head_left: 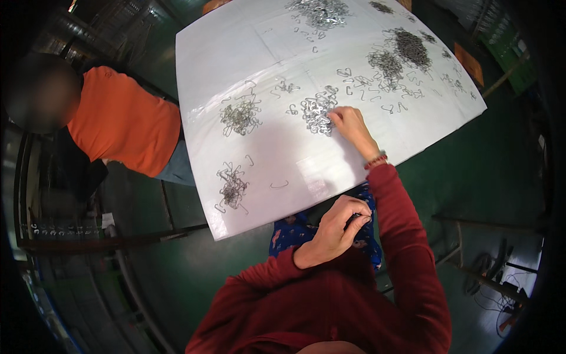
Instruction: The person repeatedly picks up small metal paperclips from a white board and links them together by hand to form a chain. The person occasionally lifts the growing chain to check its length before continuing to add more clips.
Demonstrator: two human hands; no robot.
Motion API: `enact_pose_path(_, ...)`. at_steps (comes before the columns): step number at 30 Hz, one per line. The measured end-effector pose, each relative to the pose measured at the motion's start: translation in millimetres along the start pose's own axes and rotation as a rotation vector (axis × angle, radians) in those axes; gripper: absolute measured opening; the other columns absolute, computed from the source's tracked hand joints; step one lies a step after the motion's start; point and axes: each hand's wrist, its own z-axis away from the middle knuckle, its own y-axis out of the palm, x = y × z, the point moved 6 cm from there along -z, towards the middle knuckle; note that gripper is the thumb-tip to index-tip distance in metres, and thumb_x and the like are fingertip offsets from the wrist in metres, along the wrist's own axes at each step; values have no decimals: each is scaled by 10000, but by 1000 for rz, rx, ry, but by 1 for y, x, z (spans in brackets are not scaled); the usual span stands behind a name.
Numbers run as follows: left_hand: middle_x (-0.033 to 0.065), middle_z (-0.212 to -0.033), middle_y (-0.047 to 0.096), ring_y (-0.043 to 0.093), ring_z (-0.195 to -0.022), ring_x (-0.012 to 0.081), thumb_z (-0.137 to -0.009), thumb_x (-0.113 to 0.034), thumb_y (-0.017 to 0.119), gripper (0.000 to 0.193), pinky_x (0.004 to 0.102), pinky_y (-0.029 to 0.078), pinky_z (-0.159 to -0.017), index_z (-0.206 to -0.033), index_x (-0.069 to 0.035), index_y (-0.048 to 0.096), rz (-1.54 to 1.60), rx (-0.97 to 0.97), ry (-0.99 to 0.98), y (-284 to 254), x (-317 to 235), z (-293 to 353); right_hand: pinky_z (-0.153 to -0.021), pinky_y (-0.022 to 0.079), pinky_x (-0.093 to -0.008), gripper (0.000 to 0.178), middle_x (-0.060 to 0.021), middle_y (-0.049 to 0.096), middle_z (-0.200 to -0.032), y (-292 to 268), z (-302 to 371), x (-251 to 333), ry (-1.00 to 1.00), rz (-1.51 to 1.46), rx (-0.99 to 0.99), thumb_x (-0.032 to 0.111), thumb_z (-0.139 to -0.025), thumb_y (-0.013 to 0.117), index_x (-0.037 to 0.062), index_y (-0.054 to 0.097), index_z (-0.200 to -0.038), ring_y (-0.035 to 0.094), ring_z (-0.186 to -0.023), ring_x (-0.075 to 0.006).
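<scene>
My right hand [352, 127], with a red bead bracelet at the wrist, reaches over the white tabletop [283, 153]. Its fingertips are pinched together at the right edge of a pile of shiny bent-wire hooks [317, 113]; whatever lies between them is too small to make out. Close to my body, just off the table's front edge, my left hand [336, 231] is curled closed. Small dark metal pieces [357, 217] show between its thumb and forefinger, their exact shape mostly hidden.
More wire-hook piles lie at left [240, 115], front left [233, 187] and far right [411, 49]. Another shiny heap [321, 12] sits at the back. A person in an orange shirt [127, 121] is beside the table's left edge. Cables [501, 301] lie at lower right.
</scene>
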Motion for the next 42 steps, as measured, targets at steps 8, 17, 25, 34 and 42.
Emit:
enact_pose_path(8, 107, -936, 614, 601, -859, 231, -871, 12, 636, 108, 322, 484, -771, -955, -17, 575, 18, -59, -39, -12, 3, 7, -558, 526, -299, 139, -129, 686, -734, 28, -7, -29, 220, -160, 48, 67, -838, 663, -29, 712, -927, 640, -570, -157)
enact_pose_path(17, 108, -966, 620, 610, -873, 177, -915, 13, 594, 89, 288, 494, -789, -994, -9, 561, 37, -76, -20, -4, 8, 13, -540, 504, -279, 238, -77, 615, -807, -38, 25, 8, 141, -237, 61, 49, -929, 523, 21, 698, -1088, 573, -566, -134)
enact_pose_path(25, 82, -984, 628, 624, -864, 154, -935, -5, 575, 104, 282, 504, -761, -1037, -3, 593, 21, -103, -42, 3, 20, 3, -560, 459, -235, 290, -47, 547, -836, -147, 119, 109, 120, -387, 187, -59, -882, 509, 7, 646, -1130, 546, -647, -100)
enact_pose_path(34, 111, -930, 612, 625, -872, 231, -910, -60, 613, 106, 333, 496, -743, -1001, -6, 601, 104, -95, -43, 7, 15, -12, -546, 432, -290, 123, -104, 537, -800, -155, 139, 167, -80, -53, 224, -89, -806, 561, -22, 601, -902, 539, -622, -189)
enact_pose_path(42, 103, -1084, 613, 587, -1015, 254, -907, -109, 640, 223, 354, 468, -889, -1107, -28, 581, 159, -25, 1, -1, 15, -9, -560, 428, -310, 153, -117, 524, -789, -157, 130, 184, -138, 88, 239, -113, -753, 562, -20, 582, -873, 524, -628, -221)
